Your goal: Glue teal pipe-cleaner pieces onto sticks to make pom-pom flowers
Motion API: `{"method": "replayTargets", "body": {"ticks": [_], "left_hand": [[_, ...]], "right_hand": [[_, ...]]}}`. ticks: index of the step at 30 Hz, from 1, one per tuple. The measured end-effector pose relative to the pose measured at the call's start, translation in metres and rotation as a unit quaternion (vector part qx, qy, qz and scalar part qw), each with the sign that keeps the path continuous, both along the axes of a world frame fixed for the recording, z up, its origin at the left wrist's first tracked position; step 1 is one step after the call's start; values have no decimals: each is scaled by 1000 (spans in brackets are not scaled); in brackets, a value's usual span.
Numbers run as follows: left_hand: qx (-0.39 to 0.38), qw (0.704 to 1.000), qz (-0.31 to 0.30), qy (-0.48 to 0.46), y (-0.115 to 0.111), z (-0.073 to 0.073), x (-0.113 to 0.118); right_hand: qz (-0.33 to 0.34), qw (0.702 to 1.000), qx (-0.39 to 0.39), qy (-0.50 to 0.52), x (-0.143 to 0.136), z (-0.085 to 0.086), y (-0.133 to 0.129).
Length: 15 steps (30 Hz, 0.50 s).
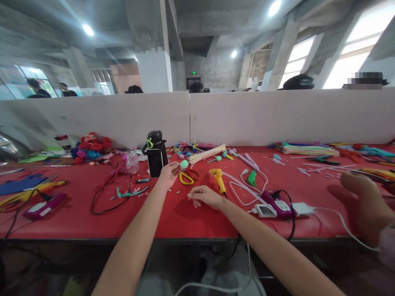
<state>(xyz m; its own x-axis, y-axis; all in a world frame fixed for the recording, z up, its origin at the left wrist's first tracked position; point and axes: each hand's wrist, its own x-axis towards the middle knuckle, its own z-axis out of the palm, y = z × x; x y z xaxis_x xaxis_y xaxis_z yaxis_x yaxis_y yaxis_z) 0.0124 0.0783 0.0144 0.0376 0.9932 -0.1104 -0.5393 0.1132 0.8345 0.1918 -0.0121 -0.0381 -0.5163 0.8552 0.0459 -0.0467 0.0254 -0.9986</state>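
Near centre, the left hand (169, 174) pinches a pale green pom-pom (184, 164) at its fingertips, likely keeping it visible; lower, the right hand (206, 196) curls near a yellow glue gun (219, 180), its grip unclear.

red table (123, 226) bearing a yellow glue gun (218, 181), purple power strips (279, 204), scissors (186, 177) and pipe cleaners (207, 155).

The left hand's (169, 174) grip on the green pom-pom (184, 164) was too small to make out. The neighbour's hand (367, 197) was blurred, its sleeve (387, 242) cut off by the right edge.
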Motion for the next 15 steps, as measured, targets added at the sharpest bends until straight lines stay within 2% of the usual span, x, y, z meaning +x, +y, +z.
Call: {"method": "replayTargets", "body": {"ticks": [3, 9, 12, 15], "left_hand": [[-14, 998, -26, 56, 35, -7, 31], [-23, 977, -132, 165, 104, -18, 113], [-30, 962, -179, 204, 124, -23, 146], [-36, 951, -201, 231, 135, -30, 169]], "right_hand": [[13, 1000, -5, 12, 2, -2, -1], [-14, 998, -30, 47, 6, -8, 6], [0, 997, -51, 54, 6, -9, 12], [13, 994, -78, 70, 6, -9, 15]]}}
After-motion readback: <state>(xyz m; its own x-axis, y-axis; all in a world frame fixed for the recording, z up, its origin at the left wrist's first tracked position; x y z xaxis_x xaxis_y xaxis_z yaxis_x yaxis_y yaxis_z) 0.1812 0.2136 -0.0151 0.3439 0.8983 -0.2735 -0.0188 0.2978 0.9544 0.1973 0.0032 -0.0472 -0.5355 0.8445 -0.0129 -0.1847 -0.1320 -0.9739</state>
